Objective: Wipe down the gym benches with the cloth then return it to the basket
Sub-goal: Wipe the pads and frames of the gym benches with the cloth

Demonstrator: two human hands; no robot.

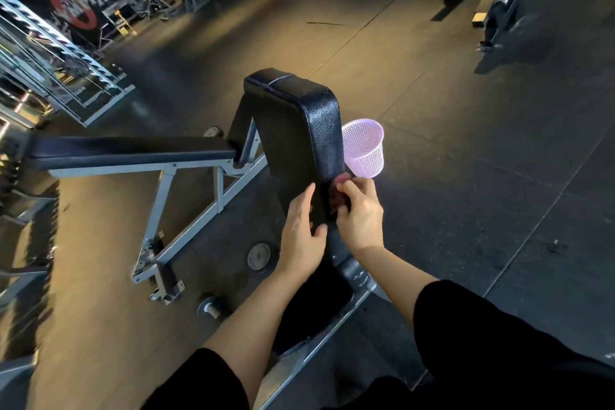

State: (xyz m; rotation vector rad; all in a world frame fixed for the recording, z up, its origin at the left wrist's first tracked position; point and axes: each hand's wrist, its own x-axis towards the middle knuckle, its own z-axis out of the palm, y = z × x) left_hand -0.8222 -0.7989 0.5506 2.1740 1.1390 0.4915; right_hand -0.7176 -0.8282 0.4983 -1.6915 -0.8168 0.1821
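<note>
While the right hand pinches a small reddish cloth against the right edge of the upright black backrest pad, its fingers curl round the fabric, so that grip is clenched on the cloth. Most of the cloth is hidden between the fingers and the pad's edge; only a dark red fold shows. On the other side, the left hand lies against the pad's left face with fingers straight and thumb spread toward the pad, a released grip holding nothing. Just behind the pad's right edge, a pink mesh basket stands upright on the dark rubber floor, partly covered by the pad. To the left, a flat bench with a black cushion rests on a grey steel frame. Both forearms emerge from black sleeves.
</note>
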